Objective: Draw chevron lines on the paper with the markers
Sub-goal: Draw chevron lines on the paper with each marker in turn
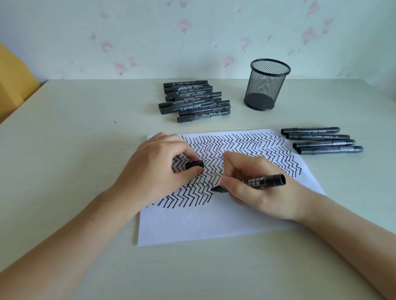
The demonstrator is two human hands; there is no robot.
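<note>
A white sheet of paper (197, 222) lies on the table, its upper part covered with rows of black chevron lines. My right hand (256, 192) grips a black marker (262, 182), whose tip touches the paper at the right end of the lowest chevron row. My left hand (156, 171) rests on the left part of the sheet and pinches the marker's black cap (194, 164) between thumb and fingers.
A pile of several black markers (194, 101) lies at the back of the beige table (64, 164). An empty black mesh pen cup (266, 84) stands to their right. Several more markers (323, 140) lie right of the paper. A floral wall rises behind.
</note>
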